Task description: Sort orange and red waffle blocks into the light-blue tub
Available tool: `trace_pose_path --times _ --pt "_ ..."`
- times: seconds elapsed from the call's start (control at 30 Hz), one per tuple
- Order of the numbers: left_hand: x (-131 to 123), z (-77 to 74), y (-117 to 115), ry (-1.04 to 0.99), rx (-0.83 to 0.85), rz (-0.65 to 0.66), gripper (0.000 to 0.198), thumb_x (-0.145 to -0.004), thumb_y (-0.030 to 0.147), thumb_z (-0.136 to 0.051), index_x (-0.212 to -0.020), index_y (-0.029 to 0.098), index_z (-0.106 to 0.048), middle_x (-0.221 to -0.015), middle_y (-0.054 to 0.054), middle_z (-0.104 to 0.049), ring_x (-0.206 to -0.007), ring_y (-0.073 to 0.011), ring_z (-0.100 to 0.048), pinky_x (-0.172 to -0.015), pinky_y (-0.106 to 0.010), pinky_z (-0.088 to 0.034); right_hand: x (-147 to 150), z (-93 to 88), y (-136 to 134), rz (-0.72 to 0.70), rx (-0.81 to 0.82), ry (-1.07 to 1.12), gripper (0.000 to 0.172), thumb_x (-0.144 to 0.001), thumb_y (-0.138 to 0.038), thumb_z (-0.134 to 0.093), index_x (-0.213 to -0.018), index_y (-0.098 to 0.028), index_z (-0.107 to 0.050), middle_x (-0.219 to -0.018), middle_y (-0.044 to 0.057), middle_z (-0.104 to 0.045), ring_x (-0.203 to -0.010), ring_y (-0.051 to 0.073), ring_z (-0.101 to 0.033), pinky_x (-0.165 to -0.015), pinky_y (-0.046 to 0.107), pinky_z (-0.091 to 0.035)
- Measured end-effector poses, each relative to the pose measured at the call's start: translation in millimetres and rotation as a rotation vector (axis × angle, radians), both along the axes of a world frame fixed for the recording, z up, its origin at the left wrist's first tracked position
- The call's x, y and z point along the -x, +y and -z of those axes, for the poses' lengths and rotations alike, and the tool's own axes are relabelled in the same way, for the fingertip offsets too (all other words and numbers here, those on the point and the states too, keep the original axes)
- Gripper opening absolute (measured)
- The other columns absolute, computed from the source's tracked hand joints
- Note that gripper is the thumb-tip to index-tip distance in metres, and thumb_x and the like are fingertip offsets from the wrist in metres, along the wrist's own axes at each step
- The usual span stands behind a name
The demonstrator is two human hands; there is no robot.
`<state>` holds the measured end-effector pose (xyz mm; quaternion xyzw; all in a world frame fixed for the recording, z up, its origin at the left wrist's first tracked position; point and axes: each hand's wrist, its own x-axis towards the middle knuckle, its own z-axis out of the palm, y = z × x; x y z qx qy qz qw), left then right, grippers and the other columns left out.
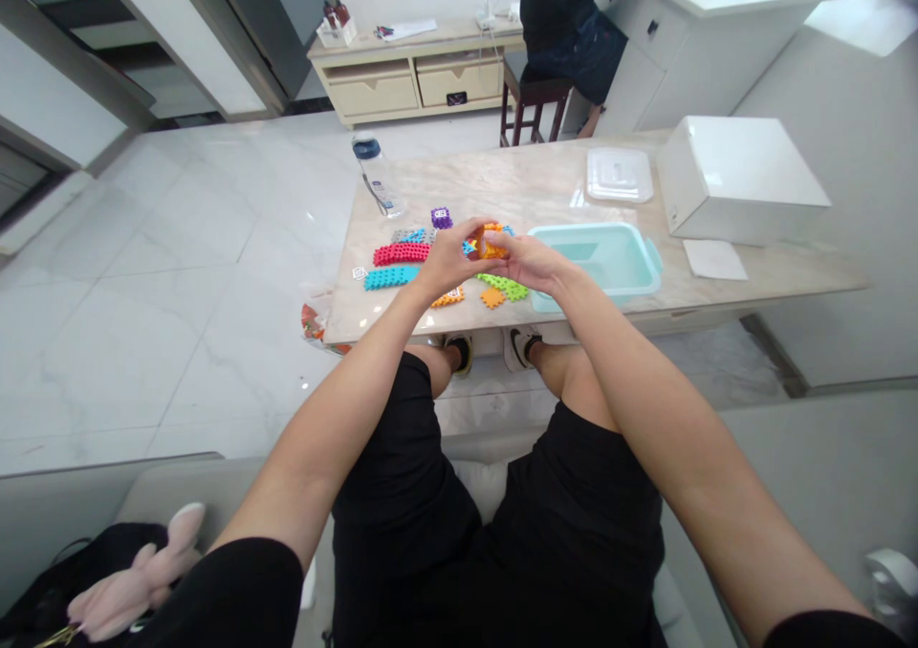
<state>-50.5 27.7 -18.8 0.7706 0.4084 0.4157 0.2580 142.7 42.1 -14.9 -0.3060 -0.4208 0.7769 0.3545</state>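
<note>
Left hand (pixel 453 256) and right hand (pixel 532 262) hold one orange block (pixel 492 243) above a desk (pixel 502 178). Upon it: red strip (pixel 402 253), blue strip (pixel 389 278), left; pale-blue tub (pixel 613 254), right; white box (pixel 746 175), far right; water bottle (pixel 382 182), far left.

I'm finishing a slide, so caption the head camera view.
Left hand and right hand hold an orange block over a table with colorful pieces and a light-teal tub.

The sofa (pixel 172 486) and plush toy (pixel 133 591) show a home.
</note>
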Motion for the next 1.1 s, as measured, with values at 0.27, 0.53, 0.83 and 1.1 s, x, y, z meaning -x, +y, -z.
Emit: trace_pose_path --times 0.27,0.53,0.83,1.1 --pt "8.1 12.9 15.2 -0.253 0.331 -0.094 0.090 -0.080 0.066 -0.091 -0.152 0.023 -0.058 -0.158 -0.024 -0.060 -0.135 -0.0379 -0.069 -0.102 -0.050 -0.062 3.8 15.1 12.7 0.402 -0.212 -0.153 0.043 -0.072 -0.054 -0.099 -0.086 -0.024 -0.072 -0.089 0.004 -0.079 -0.096 0.023 -0.074 -0.086 0.036 -0.067" --pt "17.6 3.8 9.9 -0.493 0.733 0.047 0.078 -0.085 0.095 -0.062 -0.102 0.019 -0.076 -0.103 -0.020 -0.083 -0.101 -0.0335 -0.083 -0.091 -0.046 -0.067 7.7 4.6 3.6 0.320 -0.455 -0.222 0.042 -0.071 -0.042 -0.098 -0.100 -0.026 -0.072 -0.104 0.002 -0.080 -0.111 0.024 -0.072 -0.092 0.031 -0.062" --pt "8.9 0.0 6.2 -0.500 0.776 0.088 0.061 -0.089 0.081 -0.074 -0.104 0.022 -0.079 -0.103 -0.012 -0.085 -0.096 -0.0268 -0.082 -0.095 -0.047 -0.068 10.2 7.1 -2.9 0.296 -0.644 -0.323 0.056 -0.068 -0.037 -0.099 -0.118 -0.026 -0.077 -0.120 0.006 -0.079 -0.124 0.031 -0.068 -0.107 0.043 -0.060" --pt "17.1 4.1 7.8 -0.442 0.714 0.120 0.050 -0.093 0.070 -0.076 -0.106 0.022 -0.079 -0.113 -0.013 -0.083 -0.101 -0.0259 -0.080 -0.094 -0.044 -0.068 5.6 6.3 -4.0 0.232 -0.727 -0.344 0.059 -0.070 -0.041 -0.100 -0.123 -0.029 -0.076 -0.126 0.006 -0.077 -0.128 0.032 -0.067 -0.114 0.046 -0.056"
